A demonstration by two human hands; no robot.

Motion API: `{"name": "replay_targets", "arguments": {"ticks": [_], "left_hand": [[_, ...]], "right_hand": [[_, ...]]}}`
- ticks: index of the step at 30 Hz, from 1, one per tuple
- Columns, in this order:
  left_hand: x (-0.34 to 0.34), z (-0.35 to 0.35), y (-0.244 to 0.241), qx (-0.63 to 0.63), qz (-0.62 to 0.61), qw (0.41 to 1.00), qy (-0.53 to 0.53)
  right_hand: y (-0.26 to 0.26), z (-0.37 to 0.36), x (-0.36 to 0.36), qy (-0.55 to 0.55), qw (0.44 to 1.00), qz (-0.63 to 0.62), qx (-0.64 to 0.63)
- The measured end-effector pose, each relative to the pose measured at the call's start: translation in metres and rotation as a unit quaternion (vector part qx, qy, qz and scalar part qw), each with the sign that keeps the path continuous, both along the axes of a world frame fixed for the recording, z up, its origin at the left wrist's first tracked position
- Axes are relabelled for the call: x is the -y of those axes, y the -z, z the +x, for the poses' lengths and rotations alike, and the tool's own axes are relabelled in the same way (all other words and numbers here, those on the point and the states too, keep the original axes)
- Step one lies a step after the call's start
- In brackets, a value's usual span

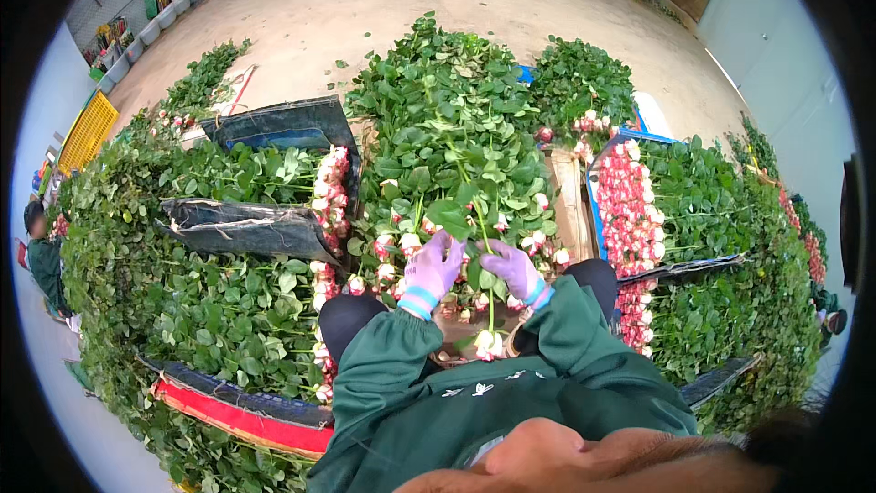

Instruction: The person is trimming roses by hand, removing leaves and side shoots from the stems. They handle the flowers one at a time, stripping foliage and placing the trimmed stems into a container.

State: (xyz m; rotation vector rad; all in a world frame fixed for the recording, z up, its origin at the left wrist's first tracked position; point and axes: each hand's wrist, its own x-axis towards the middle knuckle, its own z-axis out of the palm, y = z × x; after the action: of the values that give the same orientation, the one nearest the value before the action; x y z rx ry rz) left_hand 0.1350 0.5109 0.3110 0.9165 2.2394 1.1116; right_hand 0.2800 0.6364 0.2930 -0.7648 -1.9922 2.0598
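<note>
Both hands wear light purple gloves with blue cuffs. My right hand (512,270) is closed around the stem of a long rose (488,344), whose white and pink bloom hangs towards my lap while its leafy stem runs away from me. Just left of that stem, my left hand (434,268) is raised beside a large green leaf (449,218); whether its fingers touch the leaf is unclear. Beyond both hands lies a heap of leafy cut roses (438,109), with several pink and white blooms at its near end.
Rose stacks with blooms facing inward flank me, left (233,301) and right (705,219). Dark sheets (253,229) divide the left stack. A cardboard piece (567,198) stands right of the heap. People (45,267) sit at the far left and far right.
</note>
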Motion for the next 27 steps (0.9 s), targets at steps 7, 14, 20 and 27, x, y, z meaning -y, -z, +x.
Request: {"name": "replay_targets", "arguments": {"ticks": [7,14,20,27], "left_hand": [[-0.001,0.005,0.001,-0.055,-0.007,0.998,-0.013],[0.007,0.006,0.002,-0.031,0.136,0.99,-0.013],[0.007,0.013,-0.002,-0.175,0.276,0.942,0.071],[0.007,0.032,-0.024,-0.426,0.412,0.789,0.162]], "right_hand": [[0.059,0.007,-0.014,0.051,0.957,0.266,0.101],[0.092,0.008,-0.027,0.089,0.994,-0.059,-0.015],[0.044,0.012,-0.025,0.026,0.996,-0.074,-0.038],[-0.054,0.014,-0.041,-0.107,0.91,-0.271,-0.295]]}}
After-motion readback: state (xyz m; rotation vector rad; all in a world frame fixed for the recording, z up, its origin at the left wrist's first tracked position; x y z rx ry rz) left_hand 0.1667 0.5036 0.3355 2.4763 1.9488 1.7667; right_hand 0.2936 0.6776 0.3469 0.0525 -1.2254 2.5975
